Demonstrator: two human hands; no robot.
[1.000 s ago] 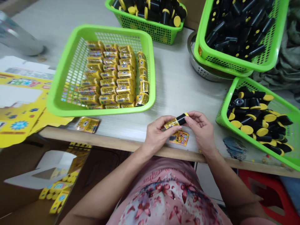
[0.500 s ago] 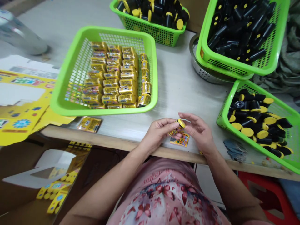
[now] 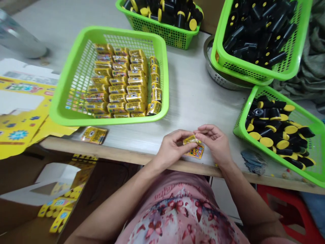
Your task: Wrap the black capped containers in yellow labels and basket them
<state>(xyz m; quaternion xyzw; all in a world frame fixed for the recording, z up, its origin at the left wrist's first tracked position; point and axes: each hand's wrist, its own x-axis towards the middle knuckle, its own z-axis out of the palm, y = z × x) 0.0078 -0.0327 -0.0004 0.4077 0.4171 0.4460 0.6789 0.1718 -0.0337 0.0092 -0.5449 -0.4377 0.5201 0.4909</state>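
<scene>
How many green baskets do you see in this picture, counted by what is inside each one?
Baskets of foil-wrapped yellow packs: 1
Baskets of black cylinders with yellow ends, far, rear right, near right: 3
Total: 4

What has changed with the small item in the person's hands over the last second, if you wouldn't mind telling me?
The black cylinder with the yellow cap, held sideways at first, then tipped cap-up, now shows only shiny yellow wrapping between the left hand and right hand, whose fingers have closed in on it. The printed card beneath and the green baskets stayed put.
</scene>
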